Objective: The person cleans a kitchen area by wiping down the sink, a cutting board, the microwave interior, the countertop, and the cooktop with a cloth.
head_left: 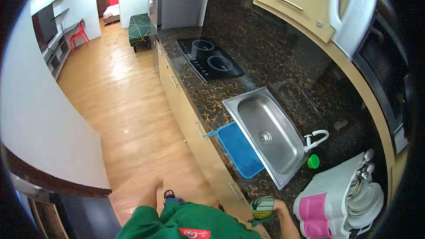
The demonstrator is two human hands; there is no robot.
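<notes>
Currently I see the right hand closed on a striped green cloth at the counter edge, near the dish rack and below the sink. Left hand: out of view, state unknown.

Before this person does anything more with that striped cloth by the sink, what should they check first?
1. Striped cloth in the right hand: ok, held at the counter edge.
2. Left hand: cannot tell, out of view.
3. Sink free of dishes: ok.
4. Blue mat lying flat: not ok, it overhangs the counter edge.
5. Tap off: ok, no water seen.
6. Pot on the cooktop: ok, away from the hand.
</notes>
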